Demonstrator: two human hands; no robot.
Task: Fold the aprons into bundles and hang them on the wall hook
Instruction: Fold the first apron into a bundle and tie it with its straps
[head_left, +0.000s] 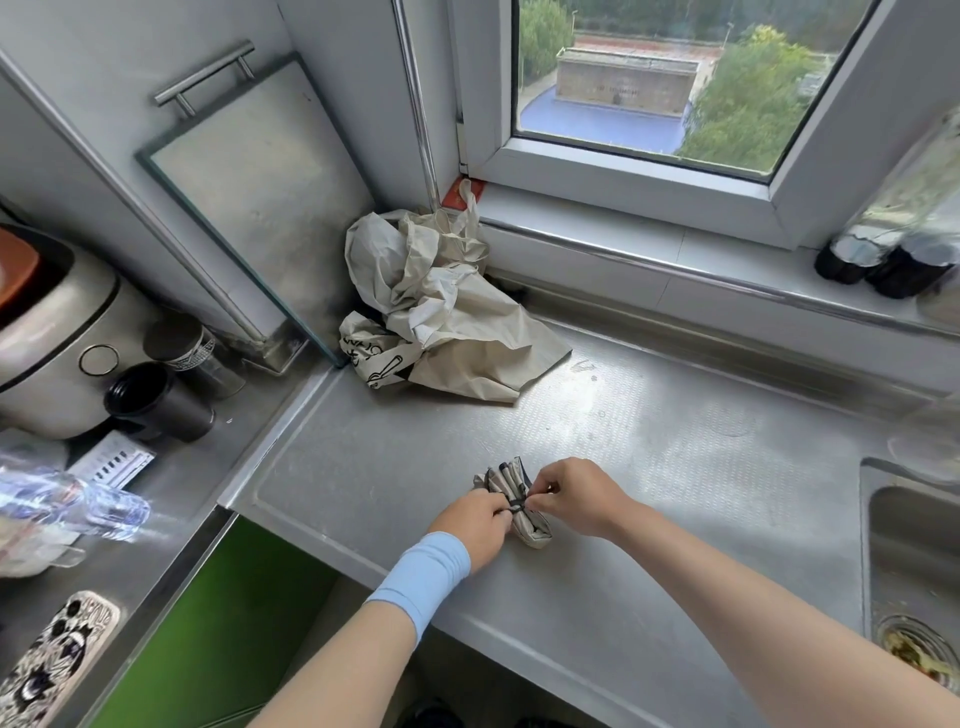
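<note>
steel bench (597, 415) under a window (649, 78), sink (904, 545) at right. both hands, left (475, 522) and right (574, 496), fingers pinching the bundle's (511, 493) tie near the front edge; loose apron (436, 306) crumpled in the corner.

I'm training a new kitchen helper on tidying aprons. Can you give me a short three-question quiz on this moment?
1. True or false: both hands are on the bundle.
2. Where is the loose apron? A) in the sink B) in the corner below the window C) on a hook
3. Which wrist has the blue band?

Key: 1 true; 2 B; 3 left.
</note>
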